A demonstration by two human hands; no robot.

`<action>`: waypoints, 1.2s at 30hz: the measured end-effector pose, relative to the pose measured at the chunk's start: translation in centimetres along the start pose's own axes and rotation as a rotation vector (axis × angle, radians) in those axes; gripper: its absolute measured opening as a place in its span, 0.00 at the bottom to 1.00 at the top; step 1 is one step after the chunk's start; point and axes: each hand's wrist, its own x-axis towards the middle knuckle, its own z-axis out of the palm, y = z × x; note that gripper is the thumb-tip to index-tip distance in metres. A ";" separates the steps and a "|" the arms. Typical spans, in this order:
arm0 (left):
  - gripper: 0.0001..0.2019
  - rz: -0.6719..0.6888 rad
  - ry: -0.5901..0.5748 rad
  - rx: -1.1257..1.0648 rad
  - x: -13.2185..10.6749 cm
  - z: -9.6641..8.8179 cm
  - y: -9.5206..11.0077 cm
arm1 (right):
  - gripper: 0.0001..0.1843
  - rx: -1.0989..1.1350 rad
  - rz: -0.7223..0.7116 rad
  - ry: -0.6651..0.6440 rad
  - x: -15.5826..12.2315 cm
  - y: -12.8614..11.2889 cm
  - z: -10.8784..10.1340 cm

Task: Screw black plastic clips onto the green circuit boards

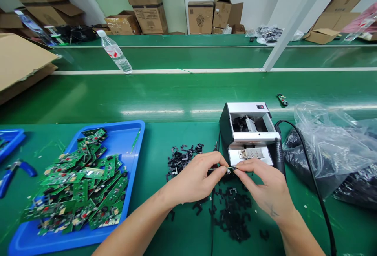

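My left hand [196, 177] and my right hand [265, 185] meet over the green bench, both pinched on a small green circuit board [224, 168] held edge-on between them. A tiny part sits at the board's middle where the fingertips meet. Just behind the hands stands a small silver and black machine [250, 134] with a metal plate at its front. Loose black plastic clips [232, 213] lie under and in front of my hands. More black clips [181, 158] are piled to the left.
A blue tray [129, 138] heaped with green circuit boards [82, 181] sits at left, blue-handled pliers [14, 171] beyond it. A plastic bag of black parts [332, 158] and a black cable [312, 177] lie at right. A water bottle [116, 53] and cardboard boxes stand behind the conveyor.
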 end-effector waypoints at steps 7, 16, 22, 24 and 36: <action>0.08 0.217 0.076 0.005 0.8 0.9 -1.7 | 0.07 -0.278 -0.117 0.057 -0.1 0.0 0.0; 0.13 0.378 0.116 0.379 1.0 2.1 -3.9 | 0.03 -0.400 -0.062 -0.004 -0.4 0.8 0.5; 0.08 0.360 0.094 0.315 1.2 1.8 -3.6 | 0.05 -0.398 -0.069 0.004 -0.3 1.0 0.6; 0.10 0.374 0.090 0.329 1.2 1.7 -3.7 | 0.05 -0.391 -0.083 0.014 -0.3 1.1 0.6; 0.12 0.372 0.099 0.511 0.8 1.4 -3.9 | 0.05 -0.281 -0.027 0.121 -0.2 1.7 -1.4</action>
